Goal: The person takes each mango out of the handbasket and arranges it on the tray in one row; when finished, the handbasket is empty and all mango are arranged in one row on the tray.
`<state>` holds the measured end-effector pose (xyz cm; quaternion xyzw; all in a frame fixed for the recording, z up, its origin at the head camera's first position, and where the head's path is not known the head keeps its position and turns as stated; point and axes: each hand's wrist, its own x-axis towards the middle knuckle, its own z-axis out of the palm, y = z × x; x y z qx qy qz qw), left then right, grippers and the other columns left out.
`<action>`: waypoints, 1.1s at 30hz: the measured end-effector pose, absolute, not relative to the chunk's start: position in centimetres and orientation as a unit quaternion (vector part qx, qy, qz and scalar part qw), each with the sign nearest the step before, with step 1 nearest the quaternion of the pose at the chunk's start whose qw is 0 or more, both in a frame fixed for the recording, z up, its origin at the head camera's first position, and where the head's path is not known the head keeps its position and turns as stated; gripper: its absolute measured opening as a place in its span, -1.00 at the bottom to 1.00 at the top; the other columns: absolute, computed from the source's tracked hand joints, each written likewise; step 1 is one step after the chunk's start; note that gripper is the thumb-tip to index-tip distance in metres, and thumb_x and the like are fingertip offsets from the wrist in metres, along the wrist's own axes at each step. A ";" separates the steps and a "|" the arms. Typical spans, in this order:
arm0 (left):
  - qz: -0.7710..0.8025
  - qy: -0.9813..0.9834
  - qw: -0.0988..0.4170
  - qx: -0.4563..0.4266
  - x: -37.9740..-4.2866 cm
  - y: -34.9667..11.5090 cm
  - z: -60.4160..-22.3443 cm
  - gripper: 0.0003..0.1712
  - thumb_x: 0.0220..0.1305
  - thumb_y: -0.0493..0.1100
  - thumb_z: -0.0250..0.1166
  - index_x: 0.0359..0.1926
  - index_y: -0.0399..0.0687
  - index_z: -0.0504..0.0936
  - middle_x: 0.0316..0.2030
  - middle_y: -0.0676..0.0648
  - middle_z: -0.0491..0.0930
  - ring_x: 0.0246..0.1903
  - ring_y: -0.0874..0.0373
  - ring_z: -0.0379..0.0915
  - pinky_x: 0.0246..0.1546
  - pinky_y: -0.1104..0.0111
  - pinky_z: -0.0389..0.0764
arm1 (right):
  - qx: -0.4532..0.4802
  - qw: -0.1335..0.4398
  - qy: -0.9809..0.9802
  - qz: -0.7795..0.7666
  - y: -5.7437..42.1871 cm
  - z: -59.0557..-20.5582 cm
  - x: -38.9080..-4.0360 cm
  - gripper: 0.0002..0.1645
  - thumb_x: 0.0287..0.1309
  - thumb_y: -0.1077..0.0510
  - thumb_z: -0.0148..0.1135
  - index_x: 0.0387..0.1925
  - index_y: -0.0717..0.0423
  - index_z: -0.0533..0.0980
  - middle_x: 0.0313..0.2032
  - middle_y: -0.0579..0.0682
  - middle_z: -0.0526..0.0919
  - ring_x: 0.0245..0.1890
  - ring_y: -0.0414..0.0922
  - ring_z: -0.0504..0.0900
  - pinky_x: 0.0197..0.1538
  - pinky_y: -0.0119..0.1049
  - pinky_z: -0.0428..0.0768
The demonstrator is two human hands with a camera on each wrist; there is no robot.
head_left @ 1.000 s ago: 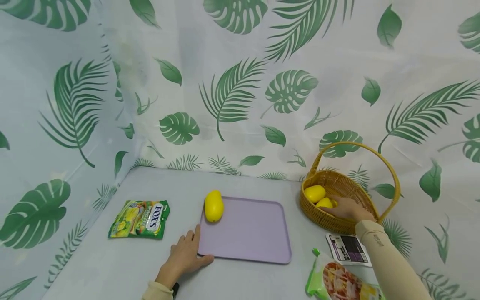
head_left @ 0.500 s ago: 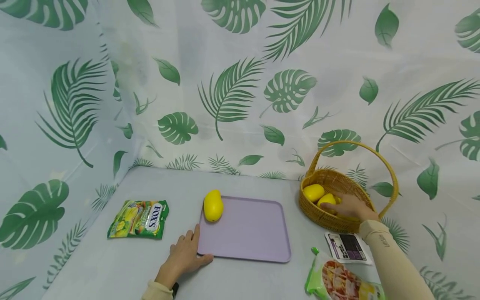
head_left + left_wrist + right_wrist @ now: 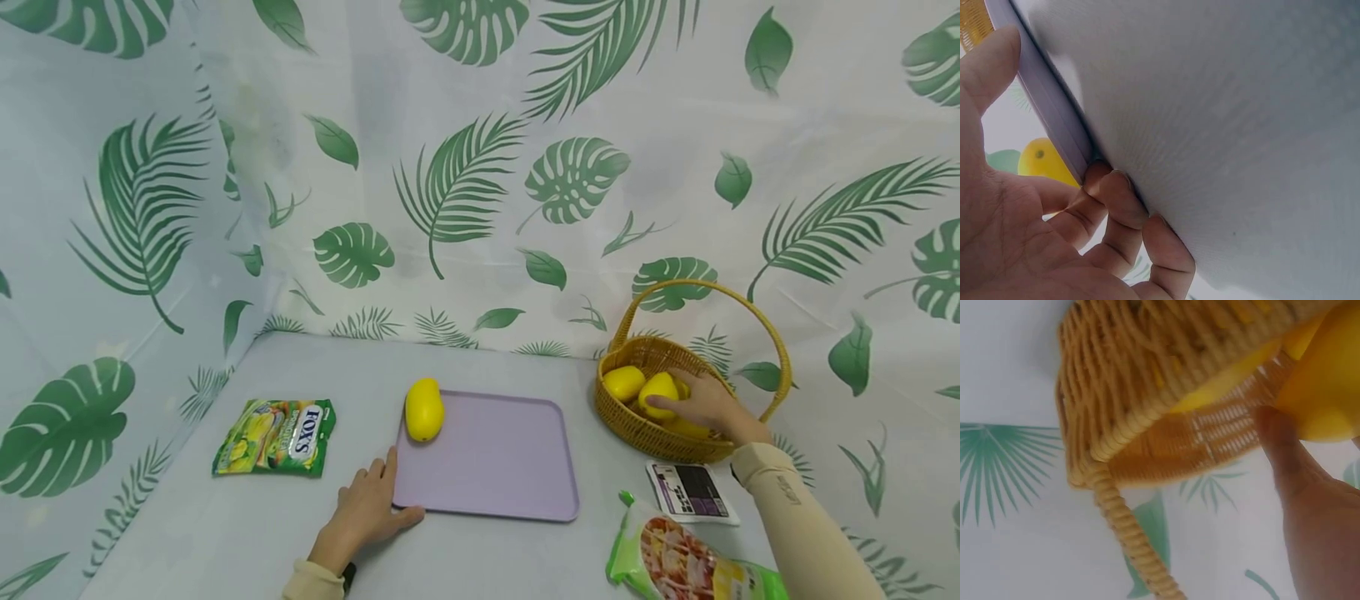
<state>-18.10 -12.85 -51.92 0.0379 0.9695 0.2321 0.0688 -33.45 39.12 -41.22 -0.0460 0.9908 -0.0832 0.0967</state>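
In the head view my right hand (image 3: 703,403) reaches into the wicker basket (image 3: 637,427) and grips a yellow mango (image 3: 658,393) between thumb and fingers. The right wrist view shows the thumb against that fruit at the basket's rim; the other fingers are mostly hidden. More mangoes, one (image 3: 624,383) at the left, lie in the basket. My left hand (image 3: 366,510) rests at the near left corner of a lilac tray (image 3: 495,458), thumb along the front edge and fingertips by the left side. One mango (image 3: 424,410) lies on the tray's far left corner.
A green FOX'S candy bag (image 3: 276,437) lies left of the tray. Right of it are a small white, black and purple packet (image 3: 693,493) and a green bag with a food picture (image 3: 678,558). The basket's tall handle (image 3: 780,358) arches over it. Leaf-printed curtains stand behind.
My right hand has shifted its hold on a mango in the basket, which now sits slightly higher in its grip. The left hand and tray stay put; the head view drifts slightly.
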 end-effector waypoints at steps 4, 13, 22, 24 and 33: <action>0.232 0.970 0.070 0.037 -18.1 -12.9 -52.0 0.24 0.03 0.31 0.48 0.50 -0.33 0.15 0.24 -0.39 0.44 0.05 -0.27 0.46 -0.03 -0.32 0.50 | -0.052 0.090 0.990 -0.090 38.7 -40.8 -32.8 0.26 0.19 -0.59 0.01 0.52 0.29 0.07 0.37 0.68 0.13 0.33 0.65 0.09 0.19 0.59 0.25; 0.233 0.969 0.082 0.032 -18.2 -12.7 -52.2 0.25 0.01 0.32 0.49 0.50 -0.32 0.16 0.25 -0.39 0.44 0.06 -0.28 0.46 0.00 -0.36 0.48 | -0.081 0.064 0.990 -0.096 37.7 -40.5 -31.9 0.20 0.18 -0.54 0.10 0.49 0.26 0.15 0.35 0.65 0.20 0.28 0.59 0.22 0.14 0.55 0.33; 0.232 0.969 0.080 0.029 -18.1 -12.8 -51.9 0.25 0.00 0.32 0.49 0.49 -0.32 0.17 0.25 -0.39 0.44 0.05 -0.28 0.46 -0.01 -0.35 0.48 | -0.112 0.036 0.986 -0.116 35.7 -40.4 -31.5 0.15 0.19 -0.47 0.18 0.48 0.25 0.18 0.32 0.62 0.25 0.24 0.53 0.33 0.13 0.50 0.39; 0.232 0.969 0.079 0.031 -18.1 -12.8 -51.8 0.24 0.00 0.31 0.50 0.49 -0.32 0.18 0.24 -0.40 0.44 0.05 -0.29 0.46 -0.02 -0.35 0.49 | -0.120 0.031 0.985 -0.124 35.1 -40.5 -31.4 0.14 0.18 -0.46 0.20 0.48 0.24 0.19 0.30 0.61 0.29 0.21 0.49 0.38 0.11 0.46 0.43; 0.237 0.968 0.082 0.030 -18.0 -12.8 -51.6 0.23 0.00 0.30 0.50 0.48 -0.34 0.19 0.25 -0.43 0.44 0.09 -0.33 0.46 0.01 -0.35 0.48 | -0.149 0.012 0.979 -0.141 32.7 -41.0 -30.8 0.07 0.14 -0.40 0.29 0.45 0.19 0.28 0.20 0.49 0.40 0.05 0.26 0.49 0.01 0.19 0.57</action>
